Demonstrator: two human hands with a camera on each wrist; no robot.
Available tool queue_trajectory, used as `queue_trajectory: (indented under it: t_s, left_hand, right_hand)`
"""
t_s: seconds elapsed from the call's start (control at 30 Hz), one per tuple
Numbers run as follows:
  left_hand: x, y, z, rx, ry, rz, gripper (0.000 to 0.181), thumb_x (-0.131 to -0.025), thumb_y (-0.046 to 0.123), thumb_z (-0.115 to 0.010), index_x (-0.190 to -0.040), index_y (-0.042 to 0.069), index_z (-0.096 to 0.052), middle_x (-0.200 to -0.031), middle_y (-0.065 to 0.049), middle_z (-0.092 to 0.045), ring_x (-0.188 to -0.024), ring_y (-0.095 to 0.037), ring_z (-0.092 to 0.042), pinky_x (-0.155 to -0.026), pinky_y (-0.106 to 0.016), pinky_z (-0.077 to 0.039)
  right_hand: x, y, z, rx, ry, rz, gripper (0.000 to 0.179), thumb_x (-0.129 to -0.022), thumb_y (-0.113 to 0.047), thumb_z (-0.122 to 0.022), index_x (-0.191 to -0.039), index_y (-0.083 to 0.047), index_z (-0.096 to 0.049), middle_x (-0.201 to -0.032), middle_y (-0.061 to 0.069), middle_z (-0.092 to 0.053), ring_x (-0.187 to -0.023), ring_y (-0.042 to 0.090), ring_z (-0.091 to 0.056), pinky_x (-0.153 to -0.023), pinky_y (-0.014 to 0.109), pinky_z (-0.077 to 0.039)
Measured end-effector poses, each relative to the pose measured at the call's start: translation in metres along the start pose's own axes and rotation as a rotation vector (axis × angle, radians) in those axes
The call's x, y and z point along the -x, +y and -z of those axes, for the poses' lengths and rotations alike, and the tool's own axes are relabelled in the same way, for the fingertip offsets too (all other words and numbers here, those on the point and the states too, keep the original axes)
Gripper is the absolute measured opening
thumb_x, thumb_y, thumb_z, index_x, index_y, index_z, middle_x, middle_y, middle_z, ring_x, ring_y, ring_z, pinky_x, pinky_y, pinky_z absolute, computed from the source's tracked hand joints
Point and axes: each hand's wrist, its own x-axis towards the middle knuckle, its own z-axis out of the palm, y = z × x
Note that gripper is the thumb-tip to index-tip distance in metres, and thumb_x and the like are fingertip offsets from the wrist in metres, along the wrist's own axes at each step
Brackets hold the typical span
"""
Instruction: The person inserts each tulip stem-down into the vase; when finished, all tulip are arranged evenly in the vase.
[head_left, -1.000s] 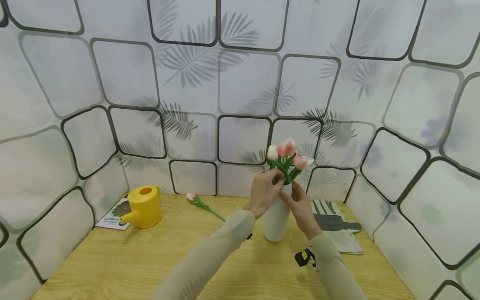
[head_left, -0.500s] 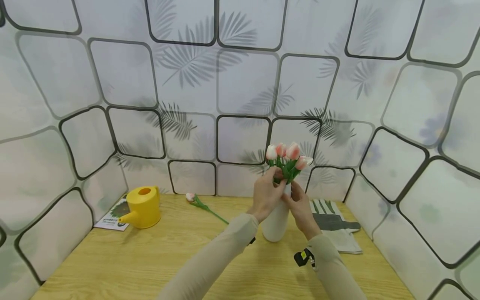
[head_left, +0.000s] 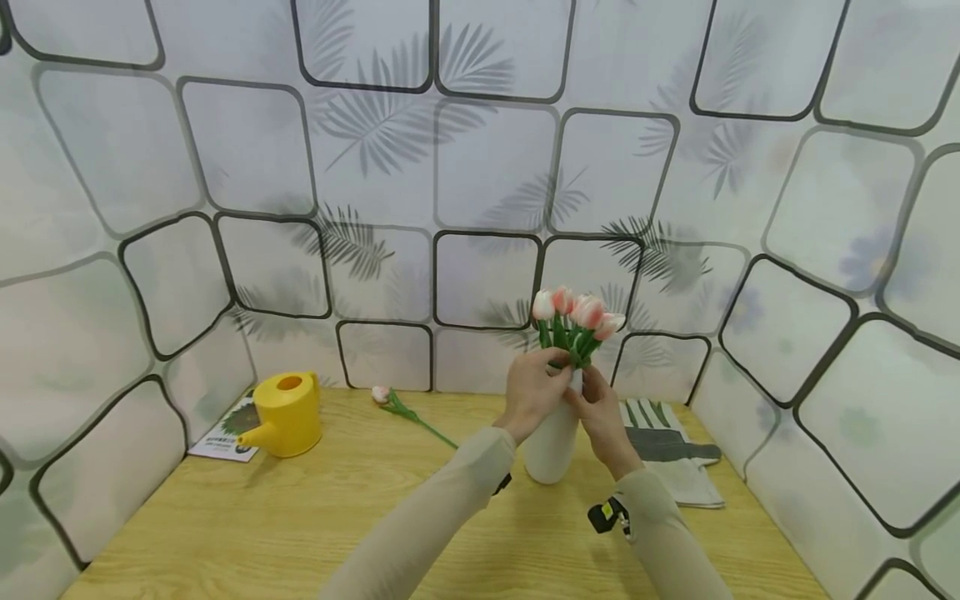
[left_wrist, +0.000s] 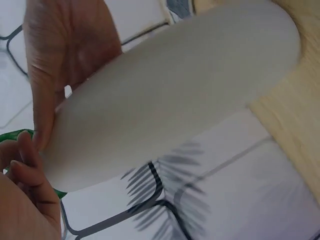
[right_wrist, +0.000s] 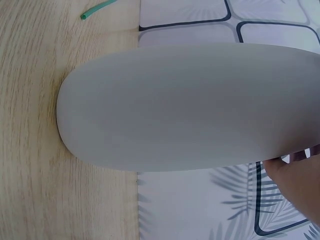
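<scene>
A white vase (head_left: 551, 446) stands upright on the table, several pink-and-white tulips (head_left: 587, 312) with green leaves rising from its mouth. At the mouth, my left hand (head_left: 529, 390) pinches the green stems. My right hand (head_left: 604, 417) grips the vase's neck from the right side. In the left wrist view the pale vase (left_wrist: 170, 90) fills the middle, and a bit of green shows by the left fingertips (left_wrist: 30, 175). The right wrist view has the vase body (right_wrist: 185, 107) resting on the wood, with part of my right hand (right_wrist: 297, 185) at its neck.
A single tulip (head_left: 405, 412) lies left of the vase, partly behind my left sleeve. Farther left stands a yellow watering can (head_left: 288, 417) beside a printed card (head_left: 228, 433). Grey-and-white gloves (head_left: 671, 450) lie right of the vase. Patterned walls enclose the table (head_left: 285, 525).
One large tulip head has come down and slightly right, and the cluster sits tighter. My left hand has shifted a little, its fingers now lower. The right hand keeps its place on the neck.
</scene>
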Motion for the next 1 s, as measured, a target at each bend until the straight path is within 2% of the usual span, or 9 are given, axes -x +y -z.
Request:
queue_trajectory:
  t_s: [0.13, 0.27, 0.37, 0.47, 0.57, 0.83, 1.0]
  left_hand:
    - [-0.001, -0.002, 0.002, -0.026, -0.05, -0.018, 0.012, -0.089, 0.015, -0.071, -0.098, 0.013, -0.078, -0.093, 0.001, -0.076, -0.074, -0.007, -0.068, -0.062, -0.014, -0.051]
    - [0.0, -0.005, 0.005, -0.039, -0.068, -0.05, 0.014, -0.089, 0.015, -0.07, -0.101, 0.013, -0.077, -0.095, 0.0, -0.076, -0.075, -0.008, -0.068, -0.062, -0.014, -0.051]
    - [0.002, -0.01, 0.008, -0.007, -0.066, -0.049, 0.014, -0.089, 0.013, -0.071, -0.101, 0.011, -0.077, -0.097, -0.002, -0.076, -0.072, -0.01, -0.067, -0.061, -0.013, -0.05]
    - [0.002, -0.014, 0.011, 0.048, -0.06, -0.037, 0.013, -0.088, 0.01, -0.071, -0.101, 0.009, -0.076, -0.095, -0.004, -0.076, -0.068, -0.01, -0.066, -0.058, -0.012, -0.05]
    - [0.002, -0.016, 0.015, 0.093, -0.046, -0.042, 0.013, -0.088, 0.007, -0.07, -0.1, 0.009, -0.076, -0.093, -0.005, -0.076, -0.065, -0.008, -0.064, -0.058, -0.013, -0.05]
    - [0.005, -0.024, 0.025, 0.195, 0.01, -0.042, 0.011, -0.089, 0.003, -0.07, -0.097, 0.004, -0.076, -0.089, -0.009, -0.076, -0.055, -0.007, -0.061, -0.054, -0.016, -0.052]
    - [0.008, -0.037, 0.028, 0.275, 0.031, 0.005, 0.011, -0.087, 0.002, -0.071, -0.098, -0.001, -0.075, -0.089, -0.014, -0.075, -0.055, -0.018, -0.065, -0.052, -0.019, -0.055]
  right_hand:
    - [0.001, 0.0, 0.001, 0.006, -0.007, 0.019, 0.069, -0.098, -0.021, -0.062, -0.156, -0.015, -0.024, -0.154, 0.013, -0.037, -0.137, 0.027, -0.042, -0.091, 0.014, -0.048]
    - [0.001, 0.001, 0.001, 0.012, -0.004, 0.019, 0.067, -0.098, -0.022, -0.061, -0.155, -0.017, -0.026, -0.153, 0.012, -0.039, -0.136, 0.027, -0.044, -0.094, 0.018, -0.049]
    - [0.001, 0.002, 0.001, 0.02, -0.005, 0.007, 0.067, -0.098, -0.023, -0.061, -0.155, -0.02, -0.027, -0.153, 0.01, -0.039, -0.136, 0.026, -0.044, -0.102, 0.03, -0.048]
    - [0.001, 0.002, 0.0, 0.016, -0.003, -0.002, 0.069, -0.097, -0.025, -0.063, -0.156, -0.022, -0.027, -0.155, 0.008, -0.037, -0.138, 0.026, -0.041, -0.11, 0.045, -0.043]
    - [0.001, 0.001, 0.0, 0.012, -0.009, 0.004, 0.072, -0.097, -0.026, -0.064, -0.156, -0.02, -0.024, -0.157, 0.009, -0.033, -0.142, 0.027, -0.037, -0.113, 0.053, -0.036]
    - [-0.001, 0.001, -0.001, 0.012, 0.002, 0.015, 0.07, -0.097, -0.023, -0.063, -0.156, -0.018, -0.026, -0.155, 0.01, -0.036, -0.14, 0.029, -0.039, -0.112, 0.054, -0.036]
    - [-0.001, 0.002, -0.001, 0.022, 0.01, 0.005, 0.071, -0.097, -0.024, -0.063, -0.156, -0.016, -0.025, -0.156, 0.012, -0.035, -0.141, 0.029, -0.038, -0.114, 0.055, -0.034]
